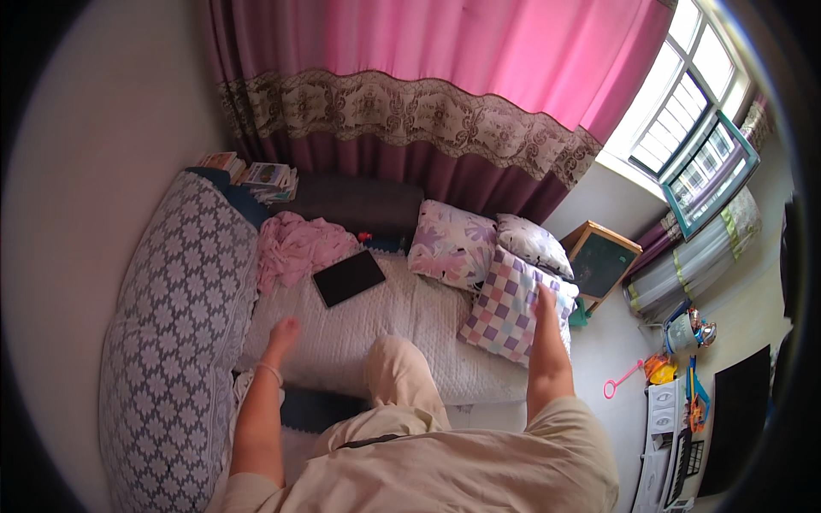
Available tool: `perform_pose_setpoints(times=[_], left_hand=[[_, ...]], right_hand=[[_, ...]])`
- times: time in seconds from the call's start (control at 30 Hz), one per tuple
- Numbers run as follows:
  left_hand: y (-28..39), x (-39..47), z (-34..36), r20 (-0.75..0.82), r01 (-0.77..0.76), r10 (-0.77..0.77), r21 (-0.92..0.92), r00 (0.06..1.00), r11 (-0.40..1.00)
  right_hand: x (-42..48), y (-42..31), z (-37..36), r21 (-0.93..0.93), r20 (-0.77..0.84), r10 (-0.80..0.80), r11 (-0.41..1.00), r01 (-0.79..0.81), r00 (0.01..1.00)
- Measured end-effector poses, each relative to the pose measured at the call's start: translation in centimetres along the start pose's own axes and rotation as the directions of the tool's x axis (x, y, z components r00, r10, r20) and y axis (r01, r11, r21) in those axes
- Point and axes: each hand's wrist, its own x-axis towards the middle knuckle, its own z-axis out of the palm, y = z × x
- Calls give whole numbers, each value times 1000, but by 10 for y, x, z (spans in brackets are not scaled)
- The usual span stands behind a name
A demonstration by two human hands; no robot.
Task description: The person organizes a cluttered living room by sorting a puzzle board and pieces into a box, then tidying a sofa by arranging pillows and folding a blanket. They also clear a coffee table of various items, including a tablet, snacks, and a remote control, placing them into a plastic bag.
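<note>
My left hand (284, 333) hangs over the white quilted sofa cover (410, 314), a little blurred, with its fingers curled and nothing visible in them. A dark flat tablet or slim laptop (349, 278) lies on the cover beyond it, beside a crumpled pink cloth (298, 247). On the other side, my right hand (545, 298) is over the checkered cushion (503, 308); its fingers are hidden, and I cannot tell whether they grip the fabric. Behind that cushion rest a floral cushion (454, 243) and another patterned cushion (535, 245). My bent knee (401, 359) is at the sofa's front edge.
A lace-covered sofa arm or backrest (183, 333) rises at left. Books (266, 176) are stacked in the far corner below pink curtains (410, 45). At right stand a small easel chalkboard (601, 263), a pink ring-ended toy (612, 388) on the floor, and a white cabinet (662, 410).
</note>
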Motion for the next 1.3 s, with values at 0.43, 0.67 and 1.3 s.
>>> perform_pose_setpoints(times=[0.43, 0.67, 1.3], left_hand=[[-28, 216, -322, -645, 486, -15, 560, 764, 671], [-58, 243, -430, -840, 740, 3, 481, 543, 470], [-102, 331, -444, -810, 746, 102, 574, 577, 339]], right_hand=[[162, -403, 538, -270, 93, -471, 836, 477, 877], [175, -443, 665, -504, 42, -765, 539, 675, 643], [-561, -575, 1211, 588, 496, -858, 444, 676, 132]])
